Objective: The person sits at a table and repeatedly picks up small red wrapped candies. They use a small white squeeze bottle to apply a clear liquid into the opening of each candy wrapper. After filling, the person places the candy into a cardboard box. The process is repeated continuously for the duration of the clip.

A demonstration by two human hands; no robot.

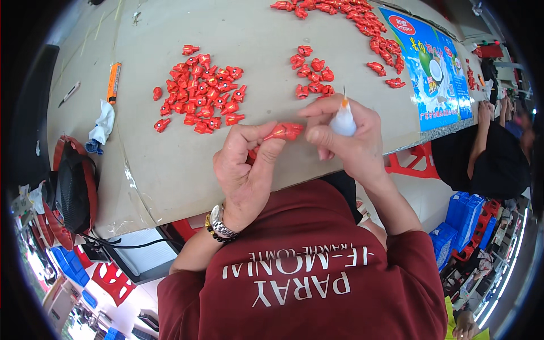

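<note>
Left hand point(249, 164) pinches one red piece point(285, 131) over the bench point(170, 164). Right hand point(345, 139) grips a small white glue bottle point(343, 120), tip up. Judged mid-batch: big pile point(198, 88), small pile point(311, 73), far row point(362, 22) lie apart.

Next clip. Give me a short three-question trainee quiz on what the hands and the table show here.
1. True or false: the left hand holds a small red plastic piece.
2. What does the right hand grip? A) an orange marker B) a small white squeeze bottle with an orange nozzle C) a blue crate
3. Fill in: the larger loose pile of red pieces lies on the table to the ____ of the smaller pile.

Key
1. True; it is pinched between thumb and fingers.
2. B, the white squeeze bottle, its thin tip pointing up. The orange marker lies untouched at the far left.
3. Left.
</note>
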